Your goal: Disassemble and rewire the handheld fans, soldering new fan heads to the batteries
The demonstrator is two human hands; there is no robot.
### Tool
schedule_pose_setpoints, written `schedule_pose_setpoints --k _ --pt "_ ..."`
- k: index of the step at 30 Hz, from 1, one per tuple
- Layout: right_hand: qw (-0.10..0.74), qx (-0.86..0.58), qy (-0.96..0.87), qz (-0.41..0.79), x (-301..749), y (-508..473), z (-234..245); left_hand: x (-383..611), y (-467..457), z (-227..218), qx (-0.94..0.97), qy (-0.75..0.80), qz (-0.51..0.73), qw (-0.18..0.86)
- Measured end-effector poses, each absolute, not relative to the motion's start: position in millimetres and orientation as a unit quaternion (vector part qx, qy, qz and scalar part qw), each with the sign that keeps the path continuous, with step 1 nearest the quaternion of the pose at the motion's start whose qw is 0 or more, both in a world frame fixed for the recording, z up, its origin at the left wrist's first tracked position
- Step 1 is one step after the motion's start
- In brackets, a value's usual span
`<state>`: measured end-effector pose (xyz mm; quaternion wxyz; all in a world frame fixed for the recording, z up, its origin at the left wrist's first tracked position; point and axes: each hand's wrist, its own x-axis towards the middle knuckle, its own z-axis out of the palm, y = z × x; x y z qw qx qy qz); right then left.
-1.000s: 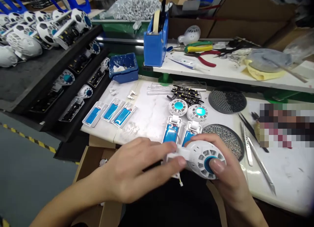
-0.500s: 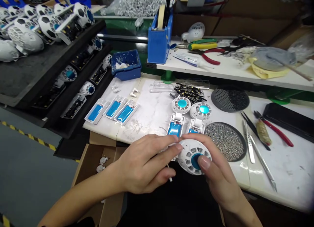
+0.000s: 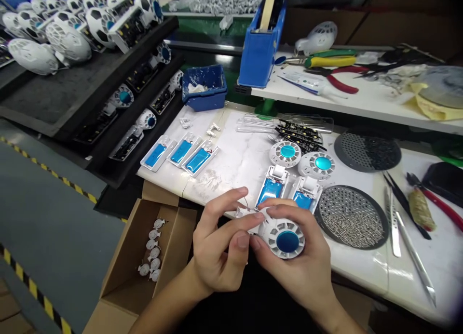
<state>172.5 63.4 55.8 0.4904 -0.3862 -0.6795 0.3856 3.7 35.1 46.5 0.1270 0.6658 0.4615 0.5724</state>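
My right hand (image 3: 304, 254) is wrapped around a white round vented housing (image 3: 285, 240) with a dark blue disc facing me. At its left side, my left hand (image 3: 222, 249) grips the small white neck piece (image 3: 246, 212) with bent fingers; the exact contact is partly hidden. A thin wire rises near the left fingertips. Just beyond the hands lie two white trays with blue battery packs (image 3: 271, 190). Two more round housings with bright blue discs (image 3: 287, 152) sit behind those trays.
Three battery trays (image 3: 197, 159) lie at left on the table. A dish of screws (image 3: 352, 218), tweezers (image 3: 395, 228) and pliers (image 3: 439, 204) are at right. Below left stands a cardboard box (image 3: 173, 237) with small white parts. Black racks (image 3: 119, 114) hold assembled units.
The housing has turned and shifted slightly, its disc now uncovered as my right thumb moved off it to the left. My left fingers have changed their hold on the neck. The view has swung left.
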Motion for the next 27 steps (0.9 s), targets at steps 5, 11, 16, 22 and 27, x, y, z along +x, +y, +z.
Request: schedule_pose_setpoints --k 5,11,16,22,27 --pt "0.488 -0.367 -0.692 0.384 171.3 64.0 59.2 8.4 28.9 42.4 0.602 0.455 0.646 0.118" --pt "0.493 -0.36 -0.709 0.353 174.8 64.3 60.4 14.9 26.1 54.8 0.367 0.463 0.657 0.469" --pt "0.515 -0.315 -0.721 0.34 176.4 67.3 54.1 4.1 25.7 58.3 0.263 0.426 0.625 0.599" --pt "0.507 -0.301 -0.736 0.332 179.4 69.4 49.8 -2.1 23.7 57.8 0.313 0.407 0.586 0.627" --pt "0.502 -0.304 -0.743 0.323 182.1 71.5 48.5 -2.7 27.1 60.5 0.348 0.41 0.583 0.609"
